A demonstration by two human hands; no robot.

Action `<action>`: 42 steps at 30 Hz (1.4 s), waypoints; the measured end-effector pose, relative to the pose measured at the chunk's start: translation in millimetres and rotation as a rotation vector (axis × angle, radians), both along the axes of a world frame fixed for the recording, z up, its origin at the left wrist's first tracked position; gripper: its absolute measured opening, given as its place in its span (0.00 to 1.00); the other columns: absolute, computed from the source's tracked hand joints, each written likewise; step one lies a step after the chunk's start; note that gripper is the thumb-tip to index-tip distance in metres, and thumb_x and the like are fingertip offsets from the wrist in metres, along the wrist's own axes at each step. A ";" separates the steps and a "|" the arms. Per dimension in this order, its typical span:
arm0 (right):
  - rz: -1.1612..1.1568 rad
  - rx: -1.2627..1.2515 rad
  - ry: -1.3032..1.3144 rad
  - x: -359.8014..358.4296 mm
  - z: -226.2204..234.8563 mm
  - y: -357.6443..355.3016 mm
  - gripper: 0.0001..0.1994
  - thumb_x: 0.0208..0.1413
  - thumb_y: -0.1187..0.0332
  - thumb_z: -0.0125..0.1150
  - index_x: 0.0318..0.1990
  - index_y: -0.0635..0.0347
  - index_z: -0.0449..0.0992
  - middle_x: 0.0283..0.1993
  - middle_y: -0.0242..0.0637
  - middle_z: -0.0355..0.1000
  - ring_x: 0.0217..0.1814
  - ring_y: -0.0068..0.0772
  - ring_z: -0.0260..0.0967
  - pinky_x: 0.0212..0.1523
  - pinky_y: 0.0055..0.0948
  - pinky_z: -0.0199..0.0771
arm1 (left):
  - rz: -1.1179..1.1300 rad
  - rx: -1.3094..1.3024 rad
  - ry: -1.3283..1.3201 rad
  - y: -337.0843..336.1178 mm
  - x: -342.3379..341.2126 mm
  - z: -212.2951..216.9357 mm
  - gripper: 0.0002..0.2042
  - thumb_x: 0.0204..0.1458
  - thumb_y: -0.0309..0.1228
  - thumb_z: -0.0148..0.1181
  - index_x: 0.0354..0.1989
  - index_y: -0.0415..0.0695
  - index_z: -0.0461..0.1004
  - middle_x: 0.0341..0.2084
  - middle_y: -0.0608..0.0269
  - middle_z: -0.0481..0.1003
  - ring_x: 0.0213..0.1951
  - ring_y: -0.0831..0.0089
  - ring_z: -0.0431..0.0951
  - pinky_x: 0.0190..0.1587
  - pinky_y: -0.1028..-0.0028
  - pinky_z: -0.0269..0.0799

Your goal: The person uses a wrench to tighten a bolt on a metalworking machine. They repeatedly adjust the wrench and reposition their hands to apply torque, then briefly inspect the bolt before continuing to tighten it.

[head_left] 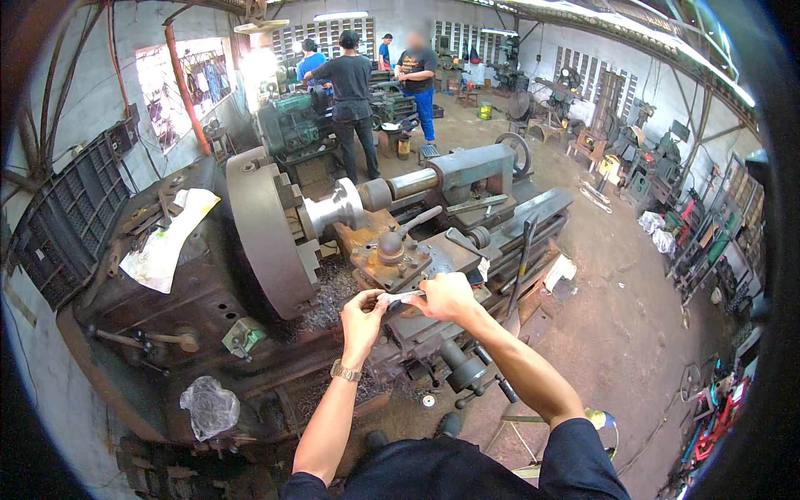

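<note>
Over the lathe's carriage, my left hand (364, 315) and my right hand (447, 297) are close together. Between them is a slim, silvery metal tool (403, 296), too small to name its kind. My left fingertips pinch one end, while my right fingers are curled round the other. Just beyond them stands the tool post (390, 247) with its slanting lever handle (421, 218). A shiny flanged metal workpiece (335, 208) is clamped in the big chuck (267, 233) and meets the tailstock side at its right end.
Marked paper (177, 237) lies on the headstock. Crumpled clear plastic (209, 407) sits at lower left. Metal chips (321, 304) lie below the chuck. A handwheel (462, 367) and a tall lever (522, 267) stick out near my right arm. Several people (354, 100) stand by machines at the back.
</note>
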State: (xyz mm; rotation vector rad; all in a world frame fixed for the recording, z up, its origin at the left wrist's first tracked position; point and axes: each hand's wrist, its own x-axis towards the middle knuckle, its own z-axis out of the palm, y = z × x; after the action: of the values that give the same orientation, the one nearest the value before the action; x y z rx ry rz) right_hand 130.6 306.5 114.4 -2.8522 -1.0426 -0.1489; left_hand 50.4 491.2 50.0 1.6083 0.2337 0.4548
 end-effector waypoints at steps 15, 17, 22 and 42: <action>-0.131 -0.003 -0.101 -14.9 -10.7 13.3 0.37 0.58 0.30 0.48 0.28 0.59 0.85 0.28 0.50 0.80 0.36 0.49 0.81 0.49 0.43 0.74 | -0.058 0.201 -0.049 7.5 -3.4 1.1 0.15 0.50 0.20 0.71 0.48 0.37 0.82 0.38 0.59 0.83 0.38 0.78 0.80 0.41 0.77 0.76; -0.140 0.016 -0.140 -16.1 -10.2 14.0 0.34 0.57 0.33 0.53 0.28 0.58 0.84 0.25 0.49 0.79 0.34 0.50 0.80 0.48 0.43 0.73 | -0.068 0.179 -0.060 8.5 0.7 -1.4 0.14 0.50 0.20 0.71 0.47 0.36 0.83 0.37 0.58 0.83 0.37 0.79 0.81 0.40 0.76 0.75; -0.184 0.039 -0.193 -23.2 -7.7 17.1 0.32 0.56 0.35 0.56 0.23 0.59 0.83 0.24 0.50 0.78 0.33 0.51 0.79 0.45 0.45 0.74 | -0.065 0.176 -0.106 10.0 5.5 -7.9 0.12 0.51 0.19 0.70 0.45 0.34 0.82 0.36 0.55 0.83 0.37 0.75 0.82 0.41 0.75 0.76; -0.682 0.069 -0.162 -88.3 -24.3 54.1 0.32 0.57 0.36 0.57 0.27 0.61 0.85 0.29 0.52 0.80 0.30 0.48 0.79 0.39 0.41 0.74 | -0.257 0.154 -0.210 30.5 17.3 -11.9 0.11 0.51 0.16 0.66 0.44 0.35 0.84 0.38 0.53 0.85 0.38 0.73 0.84 0.42 0.74 0.78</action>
State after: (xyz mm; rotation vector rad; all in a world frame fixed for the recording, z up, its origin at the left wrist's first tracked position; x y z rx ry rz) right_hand 42.3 360.6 90.2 -3.0357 -0.0335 -0.4568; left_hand 67.7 521.7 38.1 1.6983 -0.1694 0.4459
